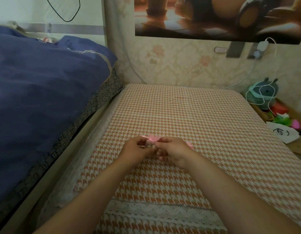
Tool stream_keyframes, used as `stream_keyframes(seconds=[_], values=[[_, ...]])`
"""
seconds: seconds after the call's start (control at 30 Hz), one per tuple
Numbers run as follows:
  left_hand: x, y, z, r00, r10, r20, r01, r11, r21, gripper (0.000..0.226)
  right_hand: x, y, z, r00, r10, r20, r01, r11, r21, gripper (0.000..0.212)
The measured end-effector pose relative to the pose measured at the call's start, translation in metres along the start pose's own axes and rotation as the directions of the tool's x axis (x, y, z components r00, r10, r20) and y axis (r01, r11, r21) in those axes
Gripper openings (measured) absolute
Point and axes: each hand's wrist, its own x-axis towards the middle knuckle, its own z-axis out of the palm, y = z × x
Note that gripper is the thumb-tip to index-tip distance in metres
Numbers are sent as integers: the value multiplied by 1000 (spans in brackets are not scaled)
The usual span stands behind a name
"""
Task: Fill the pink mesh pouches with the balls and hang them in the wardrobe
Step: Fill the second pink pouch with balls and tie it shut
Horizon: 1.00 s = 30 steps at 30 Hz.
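Over checked cover (180,107), hands (136,151) (173,152) together, pinching pink pouch (153,138)

Both bare forearms reach forward; left hand (136,149) and right hand (171,152) nearly touch, fingers curled, pinching a pink mesh pouch (153,139) between them.

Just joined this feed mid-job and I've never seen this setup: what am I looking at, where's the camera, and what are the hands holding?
No machine here: a person works with bare hands. The single picture comes from a camera worn on the head, looking forward and down. The left hand and right hand meet over an orange-and-white checked cover, and both pinch a pink mesh pouch between them. What is inside it, I cannot tell. A blue duvet lies to the left.
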Motion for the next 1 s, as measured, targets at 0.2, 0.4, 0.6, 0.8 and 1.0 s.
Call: stream_keyframes(seconds=[0.2,0.4,0.6,0.8,1.0], values=[[-3,9,5,993,-77,-86,74,996,-43,31,2,2,-10,1000,-4,19,4,1000,1,17],[-2,9,6,989,-121,-90,107,982,-153,25,-3,-9,-6,997,7,73,-19,986,165,23],[-3,13,0,983,-179,-26,166,949,-269,19,-4,-10,-9,1000,-13,27,7,979,204,21],[-4,10,-3,997,-77,-12,74,982,-177,18,-5,-10,-9,1000,-12,8,11,995,96,11],[1,7,-5,1000,-5,-4,5,998,-59,18,-7,-11,-11,941,-337,34,333,905,-263,5]])
